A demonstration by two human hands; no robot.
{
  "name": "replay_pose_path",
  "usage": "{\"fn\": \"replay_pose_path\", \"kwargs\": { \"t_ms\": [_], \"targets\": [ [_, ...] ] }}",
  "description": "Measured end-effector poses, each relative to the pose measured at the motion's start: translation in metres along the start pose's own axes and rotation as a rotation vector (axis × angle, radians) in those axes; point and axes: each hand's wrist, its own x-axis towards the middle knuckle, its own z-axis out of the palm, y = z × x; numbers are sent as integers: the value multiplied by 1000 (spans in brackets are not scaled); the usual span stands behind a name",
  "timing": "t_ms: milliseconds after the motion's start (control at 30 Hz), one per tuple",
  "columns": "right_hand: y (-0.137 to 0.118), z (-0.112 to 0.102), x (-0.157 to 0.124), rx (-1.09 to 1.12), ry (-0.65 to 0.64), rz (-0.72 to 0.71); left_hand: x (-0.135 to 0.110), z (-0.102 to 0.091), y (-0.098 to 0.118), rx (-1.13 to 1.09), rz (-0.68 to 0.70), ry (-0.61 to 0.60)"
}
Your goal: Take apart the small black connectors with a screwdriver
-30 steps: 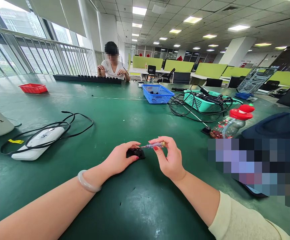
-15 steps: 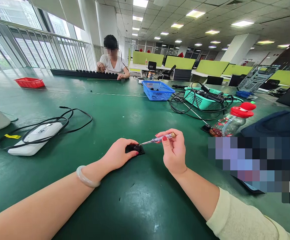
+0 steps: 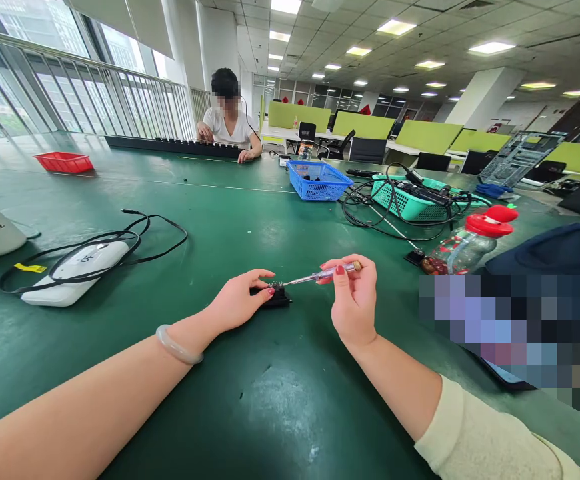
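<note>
The green surface (image 3: 280,407) is big and wide. Its far edge runs behind a long black bar (image 3: 170,147), where a person (image 3: 227,130) sits. The near edge is out of view, as the green goes on past the bottom. A wide stretch of green lies between the left grip (image 3: 235,300) and the blue basket (image 3: 320,193) farther back. There is room on the left too, up to the white box (image 3: 87,263) with a black cord (image 3: 173,252) looped over it. On the right, the room ends at a bottle with a red lid (image 3: 490,225) and a dark cloth (image 3: 555,253).

The small black piece (image 3: 277,301) is down on the surface, near the middle. The left grip has it pinched, with the thumb in front and other fingers behind, so its left end is hidden. The right grip (image 3: 355,303) is wrapped round the handle of a thin screwdriver (image 3: 315,277). The screwdriver points left, with its tip at the right end of the black piece, but I can't tell if they touch
</note>
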Motion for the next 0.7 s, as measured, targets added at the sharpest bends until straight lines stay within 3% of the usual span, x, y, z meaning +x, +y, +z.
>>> {"fn": "replay_pose_path", "kwargs": {
  "t_ms": [700],
  "targets": [
    [-1,1,0,-15,-8,21,1,-2,3,-52,-48,-24]
  ]
}}
